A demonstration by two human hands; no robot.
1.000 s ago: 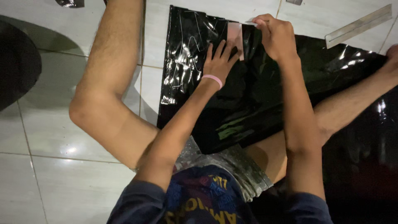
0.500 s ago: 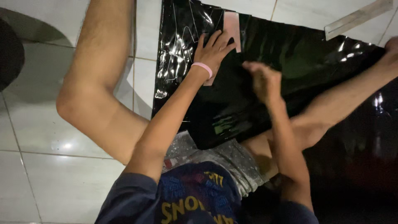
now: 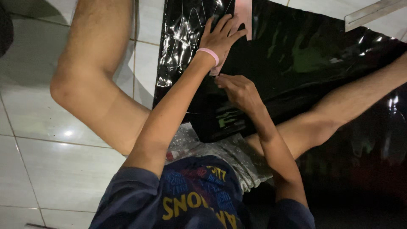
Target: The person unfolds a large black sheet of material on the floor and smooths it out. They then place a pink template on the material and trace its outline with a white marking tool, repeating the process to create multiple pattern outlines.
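Two bare hands were recorded at work over one sheet of glossy black plastic film [image 3: 305,63], which lay spread on the white tiled floor [image 3: 63,169] and draped across the person's lap between the bent left leg [image 3: 97,76] and the outstretched right leg [image 3: 339,114].

Left hand [image 3: 220,36]: released, fingers spread, palm pressed flat on the film near its upper left part. A pink wristband [image 3: 208,54] circled the wrist. The fingertips lay just beside, possibly touching, a pale pink strip [image 3: 244,17] that ran upright on the film from the top edge of the view.

Right hand [image 3: 239,89]: placed just below the left wrist, fingers curled and pinched toward the lower end of the pink strip, where a small pale piece showed by the wristband. Whether it actually grasped that end or only the film could not be told.

Other items: a long pale metal ruler [image 3: 375,12] lay slantwise on the tiles at the upper right, touching the film's far edge. The film's left portion was crinkled and caught bright reflections. The person wore a dark blue printed shirt [image 3: 190,199] and light patterned shorts [image 3: 229,157], the film's near edge overlapping the shorts.
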